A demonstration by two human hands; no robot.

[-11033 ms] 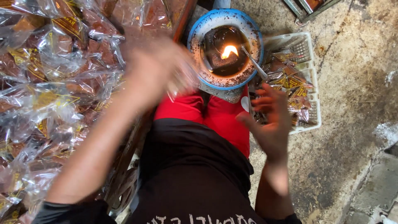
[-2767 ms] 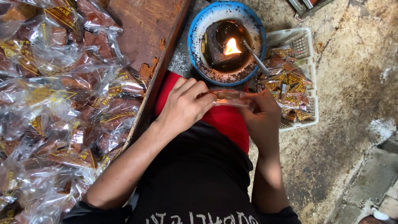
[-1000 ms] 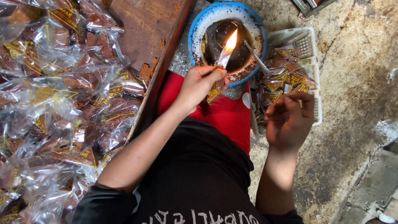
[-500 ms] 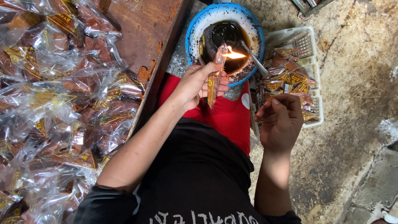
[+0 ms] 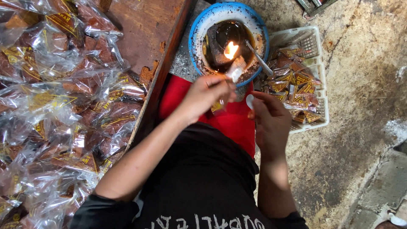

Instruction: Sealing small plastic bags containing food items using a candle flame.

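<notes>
Left hand [image 5: 207, 95]: clenched on a small clear packet [image 5: 234, 70], its top end held just beside the flame [image 5: 231, 49] in the blue-rimmed bowl [image 5: 199, 29]. Right hand [image 5: 269, 121]: loosely curled, empty, near the white basket [image 5: 316, 40] of packets. Pile of bagged sweets [image 5: 63, 110] lies at left.

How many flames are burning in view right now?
1. The flame burns in the blue-rimmed bowl, just above the packet held in the left hand.

Soft, even daylight, shadows faint; flame [image 5: 231, 49] glows overexposed; plastic packets [image 5: 63, 106] glint with glare; edges slightly soft.
</notes>
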